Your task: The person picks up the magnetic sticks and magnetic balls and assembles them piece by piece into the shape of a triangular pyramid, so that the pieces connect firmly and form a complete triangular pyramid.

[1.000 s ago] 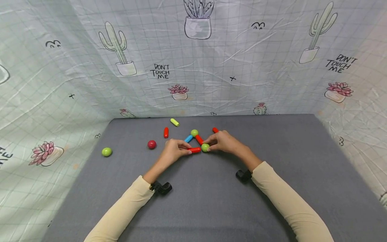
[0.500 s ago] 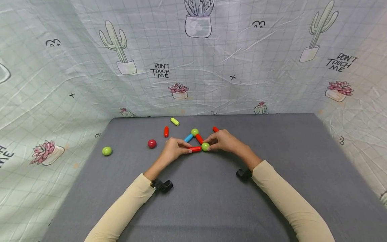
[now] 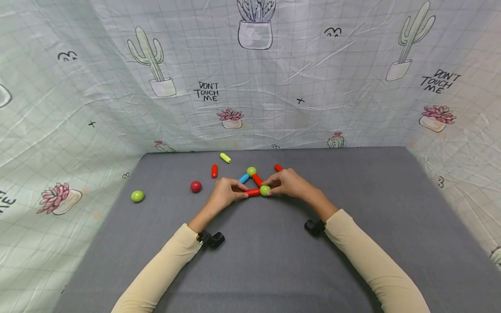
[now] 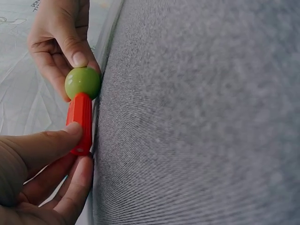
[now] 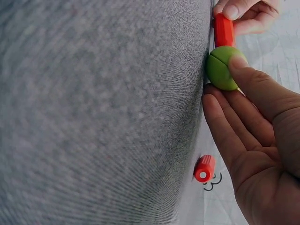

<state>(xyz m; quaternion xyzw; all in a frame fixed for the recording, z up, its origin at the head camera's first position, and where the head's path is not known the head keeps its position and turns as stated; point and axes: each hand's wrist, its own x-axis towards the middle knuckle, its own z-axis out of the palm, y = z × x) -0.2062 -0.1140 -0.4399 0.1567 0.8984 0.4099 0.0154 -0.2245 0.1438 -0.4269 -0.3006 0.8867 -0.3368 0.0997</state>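
My left hand point(image 3: 225, 191) pinches a short red rod point(image 4: 80, 122) between thumb and fingers. The rod's far end meets a green ball point(image 4: 82, 83), which my right hand point(image 3: 288, 182) pinches with thumb and fingers from the other side. Another red rod point(image 3: 257, 180) slants from this ball up to a second green ball point(image 3: 252, 171) behind. From that rear ball a blue rod point(image 3: 244, 178) runs down to the left, its lower part near my left fingers. In the right wrist view, a dark seam crosses the held green ball point(image 5: 222, 68).
Loose on the grey table point(image 3: 250, 261) to the left lie a red ball point(image 3: 196, 187), a green ball point(image 3: 137, 196), a red rod point(image 3: 214, 171) and a yellow-green rod point(image 3: 225, 158). Another red rod point(image 5: 204, 168) lies behind my right hand. A printed cloth point(image 3: 258, 87) hangs behind the table.
The red rod's end has closed the small gap to the green ball and now meets it. Both hands keep their holds and have barely moved.
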